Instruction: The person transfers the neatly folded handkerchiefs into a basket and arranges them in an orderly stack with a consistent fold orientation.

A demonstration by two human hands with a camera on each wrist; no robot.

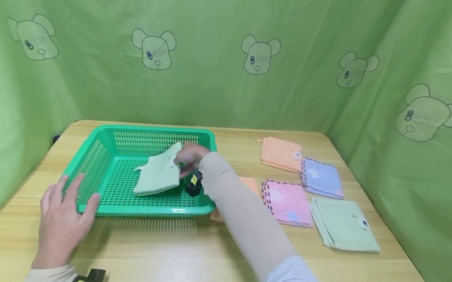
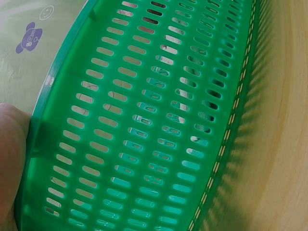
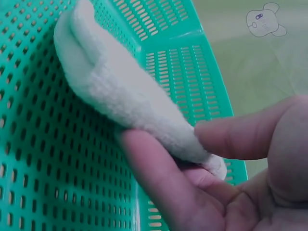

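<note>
Inside the green plastic basket point(image 1: 121, 209), my right hand point(image 1: 189, 156) pinches a folded pale green towel point(image 1: 158, 175) by its right edge. In the right wrist view the thumb lies on one side of the towel point(image 3: 134, 91) and the fingers on the other. The towel is tilted, with a small loop on its left side; whether its lower edge touches the basket floor, I cannot tell. My left hand point(image 1: 63, 217) rests on the basket's front left corner, fingers spread over the rim. Only part of that hand point(image 2: 12, 159) shows in the left wrist view, beside the basket wall point(image 2: 139, 115).
Right of the basket lie folded towels: an orange one point(image 1: 281, 154) at the back, a blue one point(image 1: 322, 178), a pink one point(image 1: 287, 203) and a light green one point(image 1: 347, 226). Another orange towel point(image 1: 249, 184) is partly covered by my right forearm. A green curtain point(image 1: 213, 93) surrounds the wooden table point(image 1: 156, 257).
</note>
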